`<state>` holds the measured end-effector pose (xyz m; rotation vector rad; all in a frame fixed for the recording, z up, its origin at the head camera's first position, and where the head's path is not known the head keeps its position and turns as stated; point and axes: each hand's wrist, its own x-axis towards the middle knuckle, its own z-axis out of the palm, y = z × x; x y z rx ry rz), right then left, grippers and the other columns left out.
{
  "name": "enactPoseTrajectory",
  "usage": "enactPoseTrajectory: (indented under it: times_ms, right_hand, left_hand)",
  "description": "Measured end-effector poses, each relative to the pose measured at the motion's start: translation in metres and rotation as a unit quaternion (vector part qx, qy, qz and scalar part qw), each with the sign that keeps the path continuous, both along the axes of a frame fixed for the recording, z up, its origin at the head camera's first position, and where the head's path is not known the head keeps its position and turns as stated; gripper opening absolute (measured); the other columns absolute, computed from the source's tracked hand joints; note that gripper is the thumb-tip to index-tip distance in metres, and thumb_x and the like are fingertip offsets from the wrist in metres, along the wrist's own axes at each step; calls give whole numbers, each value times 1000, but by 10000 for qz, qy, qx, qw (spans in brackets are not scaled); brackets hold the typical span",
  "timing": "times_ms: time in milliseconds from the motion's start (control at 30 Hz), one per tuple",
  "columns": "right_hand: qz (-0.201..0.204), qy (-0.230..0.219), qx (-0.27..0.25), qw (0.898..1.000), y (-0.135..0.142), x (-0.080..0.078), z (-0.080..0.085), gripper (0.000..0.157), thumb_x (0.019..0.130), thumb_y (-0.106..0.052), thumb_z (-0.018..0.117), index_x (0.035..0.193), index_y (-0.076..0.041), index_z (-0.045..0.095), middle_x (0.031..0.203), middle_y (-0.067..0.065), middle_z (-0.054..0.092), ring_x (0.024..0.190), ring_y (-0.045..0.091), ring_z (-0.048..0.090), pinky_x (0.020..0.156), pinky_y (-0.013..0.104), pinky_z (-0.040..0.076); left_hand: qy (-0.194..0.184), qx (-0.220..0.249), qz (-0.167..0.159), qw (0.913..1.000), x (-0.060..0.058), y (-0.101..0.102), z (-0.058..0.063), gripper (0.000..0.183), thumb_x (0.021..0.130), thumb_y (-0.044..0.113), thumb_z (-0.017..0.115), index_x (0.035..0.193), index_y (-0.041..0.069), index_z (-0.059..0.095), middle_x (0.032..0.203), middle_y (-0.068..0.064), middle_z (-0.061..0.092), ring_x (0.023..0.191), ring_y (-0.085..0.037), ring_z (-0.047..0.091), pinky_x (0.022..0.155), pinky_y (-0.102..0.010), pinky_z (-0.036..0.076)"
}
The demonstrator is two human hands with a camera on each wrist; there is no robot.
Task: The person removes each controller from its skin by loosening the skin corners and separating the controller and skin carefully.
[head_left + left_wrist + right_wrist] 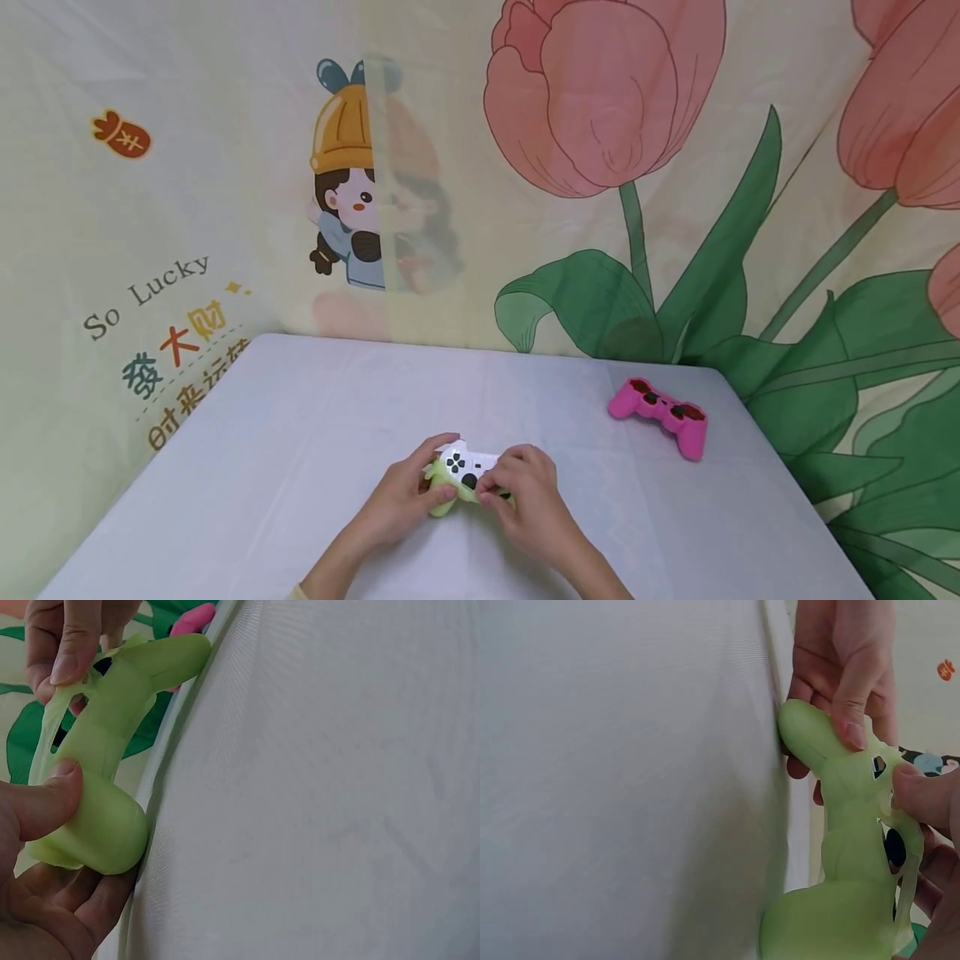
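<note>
A white game controller [459, 456] with black buttons and sticks is held above the table, partly wrapped in a soft light-green silicone cover [112, 825]. My left hand [397, 497] grips its left handle, with the thumb pressed on the cover over the front. At the other side, my right hand [527, 498] pinches the cover's thin edge between thumb and fingers, near the right stick. In the right wrist view the stretched green cover [847, 847] shows black parts through its openings. The controller's right end is mostly hidden behind my right hand in the head view.
A pink-covered controller [662, 411] lies toward the table's back right. The white-clothed table [337, 400] meets a printed curtain [450, 317] at its back edge, with tulips and a cartoon figure on it.
</note>
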<state>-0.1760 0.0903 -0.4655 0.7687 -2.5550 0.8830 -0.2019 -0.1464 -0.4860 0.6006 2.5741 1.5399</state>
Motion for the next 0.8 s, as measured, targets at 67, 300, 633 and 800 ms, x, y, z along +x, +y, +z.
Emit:
enactPoseTrajectory:
  times_ms: [67,300,633,800]
  right_hand:
    - [-20,45,187,9998,1,3,1,18,86,-15,87,84,-27,73,86,-20,61,110,15,52,106,61,35]
    - [-212,195,356,9990,-2,5,2,21,85,-11,87,85,-27,73,84,-18,60,110,16,53,108,63,34]
    - [-618,113,14,9980,-7,-2,-2,16,90,-16,85,90,-28,74,94,-14,64,106,14,54,99,52,43]
    - [-483,3,-50,9988,0,-6,3,18,87,-14,88,96,-25,78,96,-16,68,106,12,56,95,46,46]
  left_hand:
    - [2,-9,6,10000,0,0,0,68,96,24,79,154,39,48,132,-5,69,75,-8,59,74,-24,44]
    - [-121,75,-18,9999,0,0,0,68,96,22,79,155,37,48,133,-8,69,91,-11,66,82,-25,49]
    - [-272,98,-30,9996,1,1,2,68,97,23,79,156,35,47,139,-12,66,94,-13,67,83,-25,50]
    - [-360,156,-43,9992,0,1,1,69,97,23,79,157,33,46,142,-12,65,99,-13,70,86,-26,52]
